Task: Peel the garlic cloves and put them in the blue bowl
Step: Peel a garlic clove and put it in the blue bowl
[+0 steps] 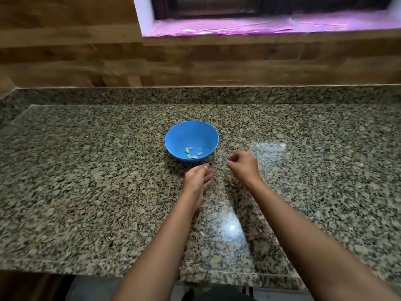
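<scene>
Sitting upright near the middle of the speckled granite countertop (86, 170), the blue bowl (184, 135) is being looked down on from above. A handful of pale peeled garlic cloves (192, 153) is being cradled in its bottom, gathered toward the near side. The left hand (198, 179) is being held out low over the stone, just short of the bowl's near rim and apart from it. Its fingers are straight and pressed together, pointing toward the bowl, and nothing that can be made out is being gripped by it. The right hand (244, 166) is being held just beside the bowl, to its right and a little nearer. Its fingers are curled in, with thumb tip and forefinger tip being set close together. Whether some scrap is being pinched there cannot be told, the spot being too small and blurred. Both bare forearms are being extended over the counter's front edge. Window light is being reflected in bright patches on the polished stone, between the arms and beyond the right hand. Behind the counter a wooden panelled wall (65, 61) is being shown, with a purple-tinted window ledge (260, 27) above it.
</scene>
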Motion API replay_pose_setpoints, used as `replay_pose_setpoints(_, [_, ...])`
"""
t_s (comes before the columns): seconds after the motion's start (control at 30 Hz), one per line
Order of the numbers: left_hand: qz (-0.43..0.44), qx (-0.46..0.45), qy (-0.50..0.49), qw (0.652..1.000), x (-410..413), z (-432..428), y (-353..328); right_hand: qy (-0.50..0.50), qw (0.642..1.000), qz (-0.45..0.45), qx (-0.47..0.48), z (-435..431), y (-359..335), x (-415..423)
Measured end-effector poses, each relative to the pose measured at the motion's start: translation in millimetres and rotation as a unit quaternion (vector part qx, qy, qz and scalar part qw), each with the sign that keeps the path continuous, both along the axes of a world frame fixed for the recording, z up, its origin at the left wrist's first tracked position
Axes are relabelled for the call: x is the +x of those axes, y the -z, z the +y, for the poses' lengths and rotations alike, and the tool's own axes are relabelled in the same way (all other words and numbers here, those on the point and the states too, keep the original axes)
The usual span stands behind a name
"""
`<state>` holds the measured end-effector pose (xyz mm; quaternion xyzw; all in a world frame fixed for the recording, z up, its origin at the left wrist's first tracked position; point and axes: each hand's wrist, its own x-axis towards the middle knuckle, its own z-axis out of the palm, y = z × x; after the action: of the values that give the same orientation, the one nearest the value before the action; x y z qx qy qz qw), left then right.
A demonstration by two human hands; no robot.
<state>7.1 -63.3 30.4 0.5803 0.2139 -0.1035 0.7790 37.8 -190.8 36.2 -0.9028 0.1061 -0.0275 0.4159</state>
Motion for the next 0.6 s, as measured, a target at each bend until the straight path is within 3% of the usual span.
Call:
replay_pose_setpoints(0.13, [-0.043, -0.029, -0.063, 0.997, -7.1, 22.6, -1.0, -0.050, 0.996, -0.061, 0.037, 31.7, -36.1, 11.5])
replay_pose_setpoints(0.23, [-0.053, -0.039, -0.105, 0.992, -4.9, 37.6, -5.2, -0.117, 0.992, -0.037, -0.006, 60.4, -49.0, 34.8])
replay_pose_setpoints(0.33, [-0.056, 0.055, -0.112, 0.991, 3.9, 52.0, 2.8, -0.169, 0.982, 0.024, -0.081, 81.1, -48.0, 60.6])
replay_pose_setpoints(0.47, [-0.061, 0.173, -0.020, 0.983, 9.6, 59.9, 17.8, -0.221, 0.948, 0.105, -0.205, 94.3, -40.6, 84.0])
replay_pose_setpoints(0.6, [-0.055, 0.254, 0.123, 0.958, 12.6, 59.8, 29.1, -0.236, 0.931, 0.144, -0.239, 97.9, -38.0, 92.3])
